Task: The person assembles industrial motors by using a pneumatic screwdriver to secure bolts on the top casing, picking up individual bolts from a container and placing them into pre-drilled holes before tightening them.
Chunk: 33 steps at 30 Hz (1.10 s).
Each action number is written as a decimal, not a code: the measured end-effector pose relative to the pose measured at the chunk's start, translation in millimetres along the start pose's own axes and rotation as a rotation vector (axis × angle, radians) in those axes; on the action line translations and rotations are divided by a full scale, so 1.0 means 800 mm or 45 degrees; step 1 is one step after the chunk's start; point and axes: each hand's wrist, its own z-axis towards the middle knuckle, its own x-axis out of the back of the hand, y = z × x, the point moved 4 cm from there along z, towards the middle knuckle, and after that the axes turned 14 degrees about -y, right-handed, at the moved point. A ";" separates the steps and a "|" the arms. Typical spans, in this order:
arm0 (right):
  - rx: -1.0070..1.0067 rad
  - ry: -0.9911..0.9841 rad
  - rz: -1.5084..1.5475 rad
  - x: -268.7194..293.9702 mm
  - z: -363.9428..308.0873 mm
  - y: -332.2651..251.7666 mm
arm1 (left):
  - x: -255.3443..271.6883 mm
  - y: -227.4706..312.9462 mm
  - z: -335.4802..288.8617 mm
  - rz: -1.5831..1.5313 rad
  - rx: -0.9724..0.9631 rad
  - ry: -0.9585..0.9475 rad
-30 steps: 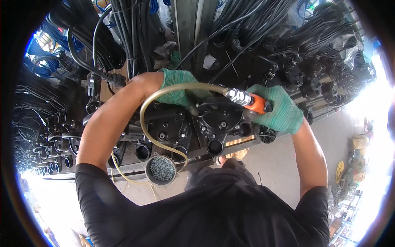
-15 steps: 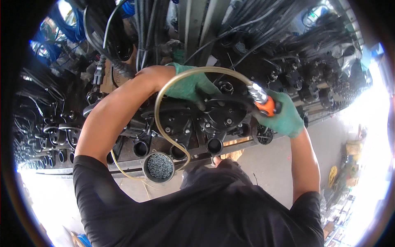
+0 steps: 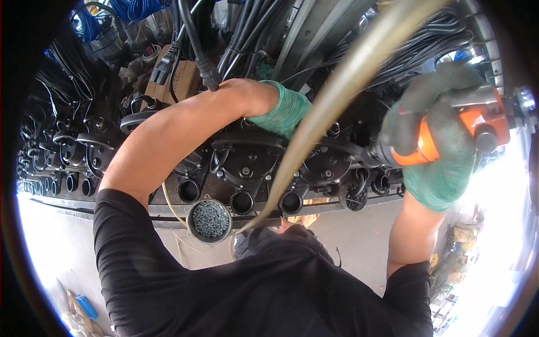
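My right hand (image 3: 449, 163), in a green glove, is wrapped round an orange air screwdriver (image 3: 425, 141) at the right. The tool is raised and tilted, its dark nose pointing left toward the bench and its metal hose fitting to the right. A yellowish air hose (image 3: 320, 123) sweeps blurred across the middle. My left hand (image 3: 281, 112), also gloved green, reaches over the far side of the black housings; its fingers are hidden behind the hose and parts. Nearest to it are a black round housing (image 3: 328, 172) and another black housing (image 3: 245, 170), each with a tube opening in front.
At the bench's front edge hangs a round tin (image 3: 229, 223) of silvery screws (image 3: 209, 218). A holder of dark screws (image 3: 353, 201) sits further right. More black housings (image 3: 95, 149) line the left. Black cables (image 3: 247, 33) hang behind, beside a cardboard box (image 3: 181, 78).
My right hand has lifted the air screwdriver up and to the right, away from the housing, and turned it. The hose has swung up across the view. My left hand stays over the housings.
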 end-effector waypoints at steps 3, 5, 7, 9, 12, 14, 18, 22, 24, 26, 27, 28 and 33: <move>0.015 0.186 0.140 0.012 -0.003 0.031 | 0.003 -0.006 -0.012 0.207 0.247 0.009; 0.008 0.097 0.067 -0.008 0.010 0.041 | 0.001 -0.013 -0.019 0.243 0.335 0.019; -0.036 0.070 0.065 -0.017 0.013 0.055 | -0.001 -0.018 -0.019 0.258 0.384 0.024; -0.056 0.093 0.159 -0.011 0.003 0.075 | -0.001 -0.022 -0.019 0.267 0.402 0.030; -0.010 0.117 0.288 -0.002 -0.008 0.090 | -0.002 -0.026 -0.018 0.270 0.416 0.032; 0.008 0.136 0.318 0.000 -0.012 0.090 | -0.001 -0.026 -0.020 0.274 0.431 0.032; 0.025 0.168 0.255 0.004 -0.016 0.098 | -0.003 -0.027 -0.023 0.273 0.445 0.027; -0.008 0.186 0.244 0.011 -0.020 0.100 | -0.002 -0.019 -0.023 0.248 0.369 0.013; -0.007 -0.002 0.330 0.001 -0.012 0.089 | -0.003 -0.012 -0.021 0.187 0.273 0.006; -0.022 0.014 0.269 0.006 -0.014 0.091 | -0.004 -0.005 -0.015 0.116 0.155 -0.007; -0.029 0.023 0.238 0.009 -0.016 0.092 | -0.005 -0.004 -0.011 0.093 0.117 -0.010; -0.029 0.076 0.194 0.012 -0.018 0.093 | -0.005 -0.005 -0.011 0.088 0.115 -0.013; 0.029 0.091 0.139 0.002 -0.026 0.080 | -0.004 -0.016 -0.022 0.226 0.311 -0.010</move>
